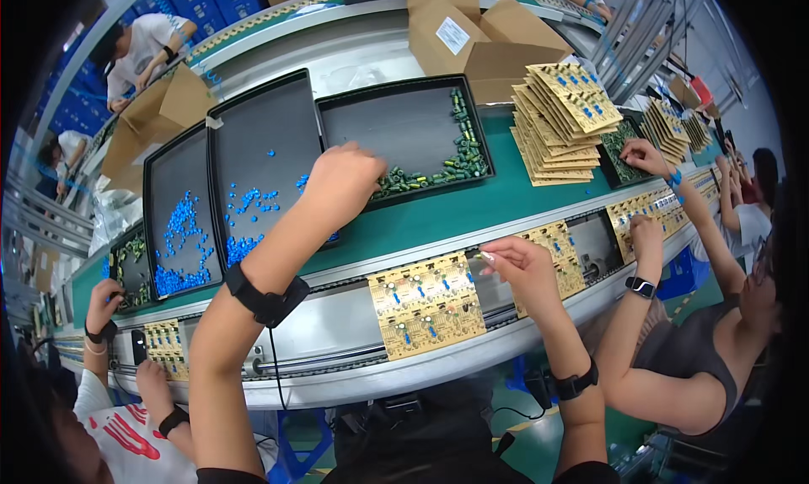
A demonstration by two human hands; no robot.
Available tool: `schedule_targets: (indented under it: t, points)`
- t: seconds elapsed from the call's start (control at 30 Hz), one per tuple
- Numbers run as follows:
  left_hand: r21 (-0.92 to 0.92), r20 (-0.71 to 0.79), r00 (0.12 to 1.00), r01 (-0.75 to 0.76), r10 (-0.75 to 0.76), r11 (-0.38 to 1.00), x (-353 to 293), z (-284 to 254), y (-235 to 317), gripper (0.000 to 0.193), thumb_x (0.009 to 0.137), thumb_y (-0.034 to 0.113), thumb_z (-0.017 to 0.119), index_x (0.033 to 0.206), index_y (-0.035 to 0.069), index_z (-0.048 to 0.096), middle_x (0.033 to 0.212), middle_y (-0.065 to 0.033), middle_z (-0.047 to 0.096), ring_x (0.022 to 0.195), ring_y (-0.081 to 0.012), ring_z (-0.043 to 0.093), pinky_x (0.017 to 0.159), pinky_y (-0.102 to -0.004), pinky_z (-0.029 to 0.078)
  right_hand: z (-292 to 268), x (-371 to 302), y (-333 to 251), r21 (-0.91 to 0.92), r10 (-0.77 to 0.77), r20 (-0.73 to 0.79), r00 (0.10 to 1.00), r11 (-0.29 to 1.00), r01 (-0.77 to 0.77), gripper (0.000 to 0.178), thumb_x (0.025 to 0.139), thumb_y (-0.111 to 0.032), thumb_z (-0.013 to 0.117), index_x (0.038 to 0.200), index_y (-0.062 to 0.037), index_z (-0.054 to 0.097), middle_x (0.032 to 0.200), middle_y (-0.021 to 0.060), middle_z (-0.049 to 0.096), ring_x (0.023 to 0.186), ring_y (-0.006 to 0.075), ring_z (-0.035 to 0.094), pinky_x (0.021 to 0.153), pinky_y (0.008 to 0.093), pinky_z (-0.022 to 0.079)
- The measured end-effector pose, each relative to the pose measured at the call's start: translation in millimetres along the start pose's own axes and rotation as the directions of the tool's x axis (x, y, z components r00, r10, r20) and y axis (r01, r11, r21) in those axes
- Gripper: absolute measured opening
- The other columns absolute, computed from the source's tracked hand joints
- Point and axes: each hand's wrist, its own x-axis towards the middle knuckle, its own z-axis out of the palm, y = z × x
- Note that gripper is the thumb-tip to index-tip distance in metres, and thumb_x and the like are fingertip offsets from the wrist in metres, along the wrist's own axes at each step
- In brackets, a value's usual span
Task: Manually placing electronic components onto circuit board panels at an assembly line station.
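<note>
Step in hand, as judged: hand-fitting of small parts to circuit boards on the line, with one part at the board and the other hand at the supply; right hand (527,269) has thumb and forefinger closed in a pinch on a small green cylindrical component (478,256); this component is near the upper right corner of a tan rectangular circuit board (427,311) populated with blue and other small parts; whether it touches the board cannot be told from this angle.

Left hand (345,176) is over the near side of a black shallow rectangular tray (388,122), beside loose green cylindrical components (468,151) heaped along its near and right sides; fingers are curled downward, tips partly hidden; cannot tell whether they grip anything.

The board lies flat on a metal conveyor with black chain edges (324,364); a second tan circuit board (552,246) lies behind the right hand.

Next move, as judged: the right hand needs to line up the component's leads with the proper holes and press it down squarely; a tilted entry could bend the leads; the left hand needs to separate a single component from the heap.
</note>
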Motion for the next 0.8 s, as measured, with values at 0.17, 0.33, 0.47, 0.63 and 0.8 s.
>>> schedule_targets:
  t: [0.17, 0.33, 0.47, 0.63, 0.8]
  points:
    - [0.072, 0.020, 1.000, -0.022, 0.021, 0.997, 11.0, 10.2, -10.8, 0.013, 0.071, 0.009, 0.069, 0.084, 0.009, 0.065, 0.083, -0.0075, 0.065, 0.088, -0.0279, 0.060, 0.074, -0.0397, 0.050, 16.2, 2.6, -10.8, -0.535, -0.257, -0.044, 0.965, 0.822, 0.194, 0.010, 0.081, -0.005, 0.066, 0.090, -0.0065, 0.069, 0.081, 0.0017, 0.061, 0.061, 0.0104, 0.052, 0.056, 0.0240, 0.042]
    - [0.159, 0.051, 0.999, -0.003, -0.005, 0.987, 19.6, 12.8, -4.7, 0.011, 0.069, 0.007, 0.069, 0.079, 0.009, 0.065, 0.080, -0.0087, 0.065, 0.086, -0.0286, 0.061, 0.071, -0.0397, 0.050, 21.5, 5.8, -12.3, -0.629, -0.318, 0.006, 0.948, 0.736, 0.251, 0.010, 0.079, -0.007, 0.069, 0.088, -0.0073, 0.069, 0.078, 0.0042, 0.058, 0.059, 0.0143, 0.050, 0.056, 0.0267, 0.042]
    - [0.135, 0.097, 0.994, 0.038, -0.051, 0.990, 23.9, 12.3, -9.2, 0.008, 0.067, 0.009, 0.071, 0.073, 0.010, 0.066, 0.079, -0.0094, 0.065, 0.083, -0.0289, 0.062, 0.068, -0.0403, 0.051, 23.7, 6.2, -14.3, -0.661, -0.311, 0.013, 0.950, 0.710, 0.241, 0.009, 0.078, -0.009, 0.070, 0.087, -0.0078, 0.069, 0.078, 0.0045, 0.058, 0.063, 0.0172, 0.054, 0.059, 0.0292, 0.045]
    - [0.054, 0.218, 0.969, 0.103, -0.113, 0.993, 28.6, 0.7, -11.9, 0.011, 0.066, 0.012, 0.074, 0.072, 0.011, 0.065, 0.078, -0.0076, 0.064, 0.083, -0.0281, 0.062, 0.068, -0.0397, 0.050, 21.8, 13.3, -16.8, -0.721, -0.485, 0.189, 0.854, 0.522, 0.456, 0.009, 0.074, -0.007, 0.072, 0.082, -0.0070, 0.068, 0.076, 0.0038, 0.058, 0.067, 0.0179, 0.054, 0.059, 0.0296, 0.044]
    - [0.005, -0.154, 0.981, -0.120, 0.120, 0.993, 5.3, 0.8, -18.1, 0.009, 0.071, 0.014, 0.071, 0.075, 0.009, 0.064, 0.072, -0.0073, 0.065, 0.078, -0.0294, 0.061, 0.067, -0.0409, 0.050, 26.8, 18.9, -24.1, -0.752, -0.457, 0.301, 0.837, 0.426, 0.503, 0.010, 0.071, -0.011, 0.073, 0.078, -0.0087, 0.067, 0.076, 0.0031, 0.058, 0.075, 0.0218, 0.058, 0.063, 0.0332, 0.047]
